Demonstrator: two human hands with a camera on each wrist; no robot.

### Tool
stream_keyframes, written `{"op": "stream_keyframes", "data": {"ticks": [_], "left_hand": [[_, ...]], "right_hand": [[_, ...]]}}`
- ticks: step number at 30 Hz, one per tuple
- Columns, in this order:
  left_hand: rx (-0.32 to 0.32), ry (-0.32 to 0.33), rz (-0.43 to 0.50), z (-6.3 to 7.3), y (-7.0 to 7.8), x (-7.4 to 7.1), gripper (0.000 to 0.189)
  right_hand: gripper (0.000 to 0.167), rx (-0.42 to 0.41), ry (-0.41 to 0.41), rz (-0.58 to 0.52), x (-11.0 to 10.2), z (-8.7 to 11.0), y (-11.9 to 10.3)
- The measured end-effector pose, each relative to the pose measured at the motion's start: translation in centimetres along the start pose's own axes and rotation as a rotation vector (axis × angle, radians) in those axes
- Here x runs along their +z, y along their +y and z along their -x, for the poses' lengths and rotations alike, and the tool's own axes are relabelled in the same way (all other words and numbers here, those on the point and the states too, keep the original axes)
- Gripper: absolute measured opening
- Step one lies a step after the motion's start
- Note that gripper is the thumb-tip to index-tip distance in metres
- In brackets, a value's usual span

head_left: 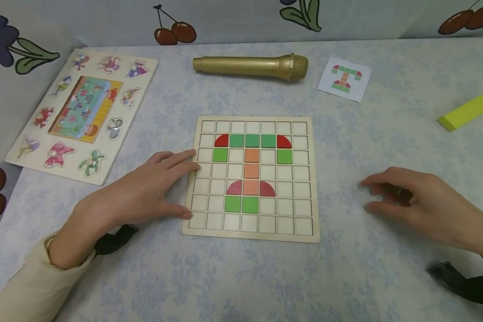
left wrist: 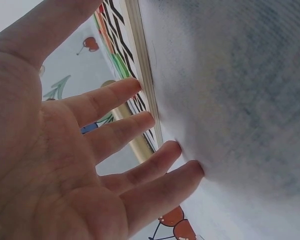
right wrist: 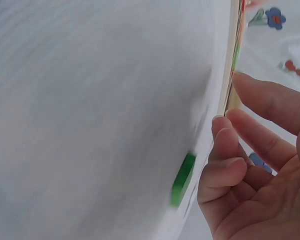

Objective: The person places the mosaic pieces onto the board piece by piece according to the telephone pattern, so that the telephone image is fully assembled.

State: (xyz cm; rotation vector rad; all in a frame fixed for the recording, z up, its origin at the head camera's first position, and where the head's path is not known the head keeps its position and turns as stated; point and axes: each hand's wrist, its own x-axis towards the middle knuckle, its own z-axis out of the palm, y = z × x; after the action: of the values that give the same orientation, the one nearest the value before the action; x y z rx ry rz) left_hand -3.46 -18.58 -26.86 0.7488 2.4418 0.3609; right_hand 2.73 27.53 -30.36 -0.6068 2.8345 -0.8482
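Note:
A wooden grid board [head_left: 285, 223] lies flat in the middle of the head view. In its cells sit several green squares [head_left: 233, 204], three orange squares [head_left: 251, 171] in a column, and red quarter-circle pieces [head_left: 267, 188]. My left hand [head_left: 141, 192] is at the board's left edge with fingers spread; fingertips [left wrist: 135, 84] meet the rim in the left wrist view. To the right of the board is my right hand [head_left: 418, 201], its fingers loosely bent. Thumb and index finger stand apart in the right wrist view, with nothing between them.
A small card [head_left: 344, 79] printed with a coloured-block pattern lies behind the board, beside a gold microphone [head_left: 245, 66]. At far right is a yellow-green block [head_left: 464, 113]. An animal peg puzzle [head_left: 116, 150] lies at the left. Patterned cloth covers the table [head_left: 346, 277].

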Motion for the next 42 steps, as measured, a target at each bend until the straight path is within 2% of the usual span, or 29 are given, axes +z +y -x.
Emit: {"op": "stream_keyframes", "data": {"ticks": [11,18,22,27,30,36,42], "left_hand": [[0.012,0.007,-0.004,0.0,-0.1,0.0,0.090],[0.013,0.005,0.001,-0.1,0.0,0.1,0.090],[0.009,0.004,0.002,0.0,0.0,0.2,0.090],[0.006,0.006,-0.004,0.1,0.0,0.1,0.090],[0.004,0.004,-0.003,0.1,0.0,0.1,0.091],[-0.002,0.003,0.002,0.1,-0.1,0.1,0.090],[0.002,0.003,0.005,0.0,-0.1,0.1,0.090]], "right_hand": [[0.051,0.177,0.098,0.039,-1.0,2.2,2.8],[0.039,0.331,-0.030,0.007,-1.0,2.1,4.0],[0.036,0.343,-0.053,0.014,-0.9,2.1,4.2],[0.036,0.305,-0.029,0.042,-1.0,2.0,3.9],[0.036,0.252,-0.011,0.067,-1.0,1.9,3.5],[0.042,0.091,0.030,0.074,-0.7,0.8,1.9],[0.048,-0.068,0.052,-0.003,0.5,-1.5,-1.2]]}}
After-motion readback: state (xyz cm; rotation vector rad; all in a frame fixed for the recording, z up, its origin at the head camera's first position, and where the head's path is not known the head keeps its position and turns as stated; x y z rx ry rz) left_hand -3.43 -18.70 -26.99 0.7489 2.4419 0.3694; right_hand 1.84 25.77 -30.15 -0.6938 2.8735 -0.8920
